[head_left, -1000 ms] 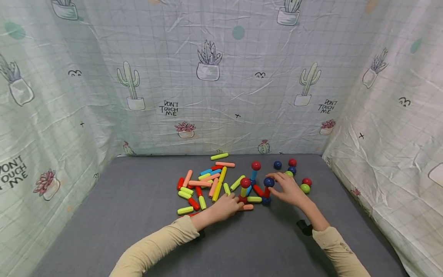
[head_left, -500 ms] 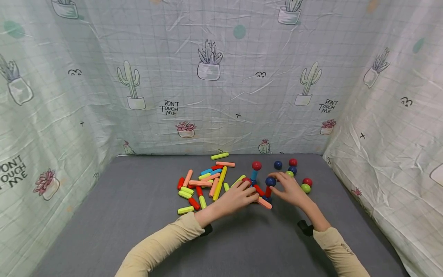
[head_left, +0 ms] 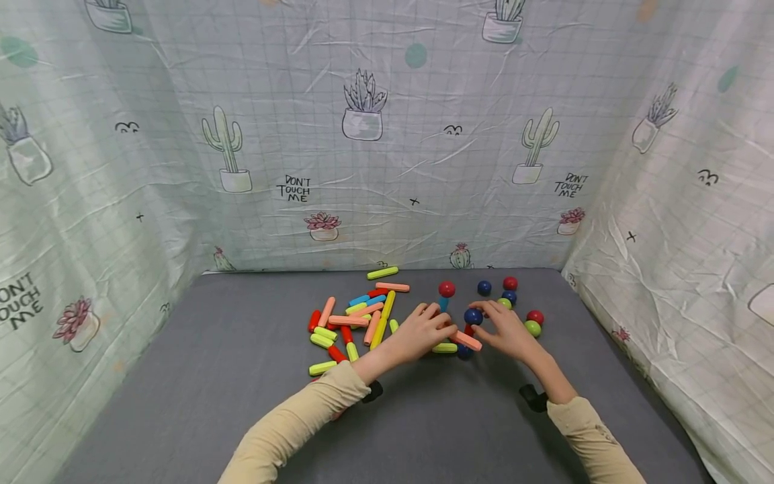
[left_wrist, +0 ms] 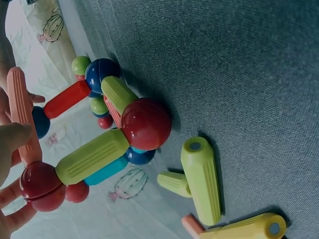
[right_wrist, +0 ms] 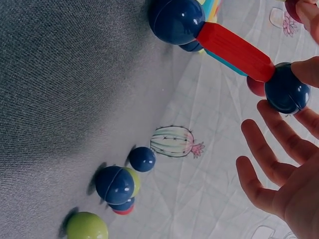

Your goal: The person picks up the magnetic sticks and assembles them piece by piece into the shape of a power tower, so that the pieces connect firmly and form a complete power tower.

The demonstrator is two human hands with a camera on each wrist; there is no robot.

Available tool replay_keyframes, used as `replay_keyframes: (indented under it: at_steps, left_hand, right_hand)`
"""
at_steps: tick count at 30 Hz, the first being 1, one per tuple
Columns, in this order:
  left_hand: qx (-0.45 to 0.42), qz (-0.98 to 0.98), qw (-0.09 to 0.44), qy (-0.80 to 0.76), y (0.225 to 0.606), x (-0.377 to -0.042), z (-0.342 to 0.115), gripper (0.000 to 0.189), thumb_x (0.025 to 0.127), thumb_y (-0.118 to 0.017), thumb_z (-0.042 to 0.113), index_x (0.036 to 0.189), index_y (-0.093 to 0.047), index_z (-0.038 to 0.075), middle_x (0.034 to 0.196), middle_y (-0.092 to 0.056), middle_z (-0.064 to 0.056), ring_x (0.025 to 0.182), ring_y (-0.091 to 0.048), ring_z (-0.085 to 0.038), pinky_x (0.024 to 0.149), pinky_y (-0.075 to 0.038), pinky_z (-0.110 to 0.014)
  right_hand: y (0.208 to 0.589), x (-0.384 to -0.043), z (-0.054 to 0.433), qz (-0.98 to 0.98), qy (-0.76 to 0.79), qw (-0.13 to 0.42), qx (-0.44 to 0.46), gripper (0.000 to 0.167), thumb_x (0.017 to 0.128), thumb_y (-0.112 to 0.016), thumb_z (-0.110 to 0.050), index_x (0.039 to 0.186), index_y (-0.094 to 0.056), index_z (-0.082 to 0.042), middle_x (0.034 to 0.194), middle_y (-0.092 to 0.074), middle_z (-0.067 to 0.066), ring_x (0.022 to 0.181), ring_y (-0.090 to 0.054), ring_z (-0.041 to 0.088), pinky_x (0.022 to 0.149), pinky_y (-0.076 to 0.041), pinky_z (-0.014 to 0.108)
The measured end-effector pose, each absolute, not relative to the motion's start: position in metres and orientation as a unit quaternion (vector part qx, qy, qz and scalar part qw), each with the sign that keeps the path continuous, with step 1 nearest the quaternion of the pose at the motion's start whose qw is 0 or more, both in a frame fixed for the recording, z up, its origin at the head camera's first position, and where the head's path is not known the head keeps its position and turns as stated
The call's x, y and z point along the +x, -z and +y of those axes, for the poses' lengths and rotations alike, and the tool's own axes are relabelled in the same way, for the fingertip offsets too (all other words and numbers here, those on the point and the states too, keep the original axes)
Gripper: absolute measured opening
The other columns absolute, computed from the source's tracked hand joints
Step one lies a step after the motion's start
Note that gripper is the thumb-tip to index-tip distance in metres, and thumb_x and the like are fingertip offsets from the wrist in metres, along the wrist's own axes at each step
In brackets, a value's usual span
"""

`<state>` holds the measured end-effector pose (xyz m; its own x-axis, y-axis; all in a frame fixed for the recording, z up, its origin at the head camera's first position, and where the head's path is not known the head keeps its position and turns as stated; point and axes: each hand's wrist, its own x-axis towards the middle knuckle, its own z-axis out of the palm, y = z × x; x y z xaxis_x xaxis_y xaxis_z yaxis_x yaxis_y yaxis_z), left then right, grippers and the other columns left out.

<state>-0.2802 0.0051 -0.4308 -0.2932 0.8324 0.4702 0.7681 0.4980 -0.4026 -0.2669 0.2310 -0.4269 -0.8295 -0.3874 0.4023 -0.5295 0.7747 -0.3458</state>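
Observation:
My left hand [head_left: 417, 334] pinches a salmon magnetic rod [left_wrist: 20, 99], its thumb pressed on the ridged side. One end of the rod meets a red ball [left_wrist: 42, 181] atop a lime upright rod [left_wrist: 92, 157]; fingers rest by that ball. The rod's other end reaches close to a dark blue ball [right_wrist: 286, 88], which my right hand [head_left: 504, 333] holds between thumb and fingers. This blue ball tops a red upright rod [right_wrist: 237, 52] on another blue ball [right_wrist: 177, 20]. Behind stands a blue upright rod with a red ball [head_left: 447, 289]. The left hand hides part of the frame in the head view.
Several loose rods lie piled left of the frame, including a long yellow one [head_left: 383, 323] and a salmon one [head_left: 349, 321]. Loose balls sit right of it, among them a blue [head_left: 484, 288], a red [head_left: 510, 283] and a green [head_left: 533, 329]. A printed curtain [head_left: 363, 168] backs the table.
My left hand has picked up the salmon rod from the table front and brought it up and right to the tops of the uprights. The right hand stays at the blue ball.

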Motion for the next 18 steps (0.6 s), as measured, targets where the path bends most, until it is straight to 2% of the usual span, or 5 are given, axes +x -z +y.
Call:
replay_keyframes:
  at_steps: [6, 13, 18]
  left_hand:
    - [-0.476, -0.821, 0.3, -0.095, 0.43, -0.28, 0.009, 0.024, 0.088, -0.054, 0.024, 0.112, -0.059, 0.028, 0.102, -0.056, 0.004, 0.094, -0.044, -0.015, 0.083, -0.038, -0.029]
    - [-0.444, -0.832, 0.292, -0.159, 0.436, -0.282, 0.017, 0.017, 0.088, -0.054, 0.026, 0.099, -0.067, 0.027, 0.098, -0.059, 0.002, 0.091, -0.046, -0.017, 0.082, -0.04, -0.033]
    - [-0.442, -0.833, 0.284, -0.174, 0.437, -0.283, 0.02, 0.018, 0.089, -0.052, 0.024, 0.095, -0.068, 0.027, 0.098, -0.059, 0.003, 0.092, -0.047, -0.017, 0.081, -0.04, -0.033]
  right_hand:
    - [0.428, -0.268, 0.233, -0.924, -0.221, 0.168, 0.261, 0.038, 0.078, -0.067, -0.015, 0.112, -0.055, -0.006, 0.105, -0.059, 0.009, 0.093, -0.058, 0.024, 0.077, -0.05, 0.039]
    - [0.43, -0.269, 0.236, -0.916, -0.218, 0.181, 0.284, 0.038, 0.077, -0.068, -0.014, 0.112, -0.056, -0.005, 0.104, -0.06, 0.007, 0.092, -0.058, 0.022, 0.077, -0.05, 0.039]
    - [0.43, -0.27, 0.236, -0.91, -0.207, 0.19, 0.303, 0.037, 0.076, -0.069, -0.013, 0.111, -0.057, -0.006, 0.104, -0.06, 0.006, 0.091, -0.058, 0.02, 0.075, -0.05, 0.037]
